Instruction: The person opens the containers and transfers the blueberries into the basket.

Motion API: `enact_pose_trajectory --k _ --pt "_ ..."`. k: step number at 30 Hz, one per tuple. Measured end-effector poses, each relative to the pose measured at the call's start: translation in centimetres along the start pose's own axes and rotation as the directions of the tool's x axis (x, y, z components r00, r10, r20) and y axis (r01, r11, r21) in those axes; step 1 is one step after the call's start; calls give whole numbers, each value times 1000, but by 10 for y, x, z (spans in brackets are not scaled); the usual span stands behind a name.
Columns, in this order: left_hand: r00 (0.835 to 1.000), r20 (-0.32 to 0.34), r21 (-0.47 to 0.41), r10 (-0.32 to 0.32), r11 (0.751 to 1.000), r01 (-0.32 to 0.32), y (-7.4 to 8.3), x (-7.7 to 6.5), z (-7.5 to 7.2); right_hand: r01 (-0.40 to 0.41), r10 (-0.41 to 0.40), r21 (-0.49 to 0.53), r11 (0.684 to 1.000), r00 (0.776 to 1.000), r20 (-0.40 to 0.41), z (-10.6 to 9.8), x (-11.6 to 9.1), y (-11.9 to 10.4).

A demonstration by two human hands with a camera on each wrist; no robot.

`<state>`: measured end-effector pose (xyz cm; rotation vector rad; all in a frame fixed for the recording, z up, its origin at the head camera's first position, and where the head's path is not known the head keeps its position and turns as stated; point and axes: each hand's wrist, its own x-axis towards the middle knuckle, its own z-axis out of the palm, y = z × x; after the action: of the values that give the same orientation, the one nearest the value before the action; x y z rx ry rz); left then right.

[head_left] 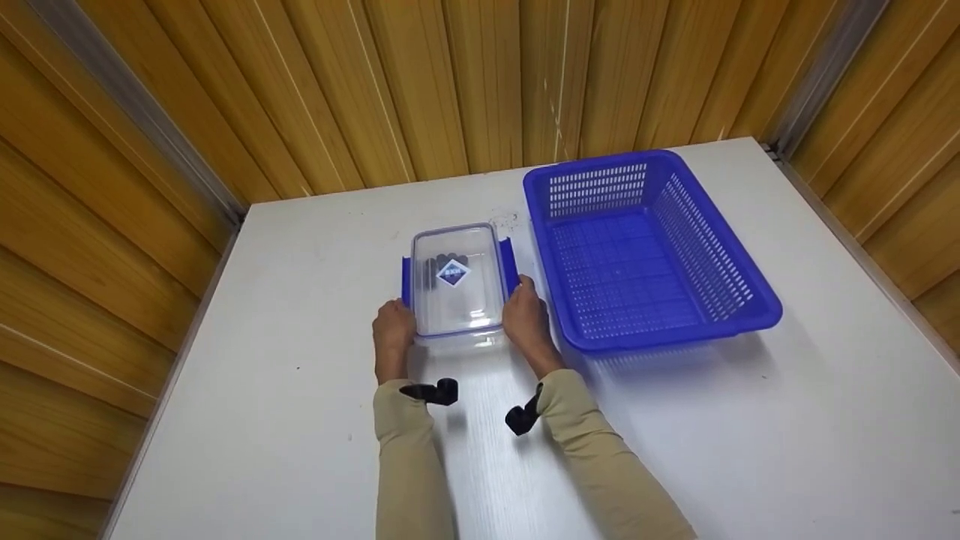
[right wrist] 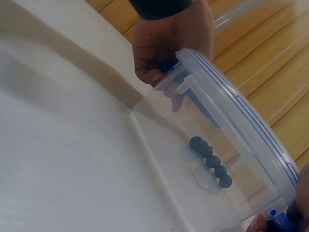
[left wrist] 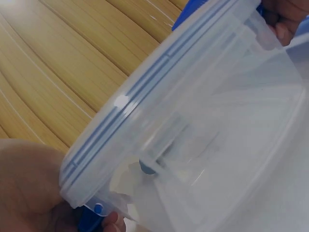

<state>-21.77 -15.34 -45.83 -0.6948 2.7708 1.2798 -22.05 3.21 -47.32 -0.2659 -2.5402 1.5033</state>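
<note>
A clear box [right wrist: 169, 145] sits near the middle of the counter [head_left: 247, 375], between two hands; whether its base touches the surface is hard to tell. Its clear lid [head_left: 480, 247] is on top, with a diamond-shaped label [head_left: 454, 273], and inside lie several dark balls [right wrist: 213, 162], bunched in a row. Blue clips [head_left: 510, 262] stick out at its left and right sides. The left hand [head_left: 394, 330] and right hand [head_left: 527, 315] hold the near ends of these, fingers curled and pinching one clip each. Handling it well likely means matching the force on both sides, so the lid does not tilt, moving each clip along its hinge without twisting, and keeping the box level so the balls do not roll. Just beside the right hand is a blue basket [head_left: 622, 262] with slotted sides, so the right knuckles should have room to turn without knocking its rim. Beige sleeves [head_left: 411, 465] reach in from the near edge, and wood-look walls [head_left: 487, 82] stand behind
</note>
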Motion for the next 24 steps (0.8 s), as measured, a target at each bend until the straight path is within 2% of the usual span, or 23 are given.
enact_pose_trajectory --k 3,6,10,13,15,18,24 --pt "999 -40 -17 -35 999 34 1 -2 0 -34 34 1 999 999 3 -1 1 1" --pt "992 -121 -39 -27 999 22 2 -4 0 -60 60 2 998 998 -18 -1 2 1" --pt "975 -219 -85 37 995 -57 5 -5 2 -25 27 28 999 997 -78 1 2 1" --pt "964 -256 -138 73 984 -111 7 -7 3 20 -15 43 999 993 -121 2 0 0" --pt "963 -252 -167 92 976 -138 11 -10 1 48 -41 51 998 990 -131 2 -2 -2" --pt "969 -211 -181 125 970 -165 17 -13 -3 86 -77 70 994 989 -123 0 -3 -6" --pt "977 -138 -130 164 975 -182 24 -18 -9 100 -92 96 990 992 -89 -3 -5 -11"
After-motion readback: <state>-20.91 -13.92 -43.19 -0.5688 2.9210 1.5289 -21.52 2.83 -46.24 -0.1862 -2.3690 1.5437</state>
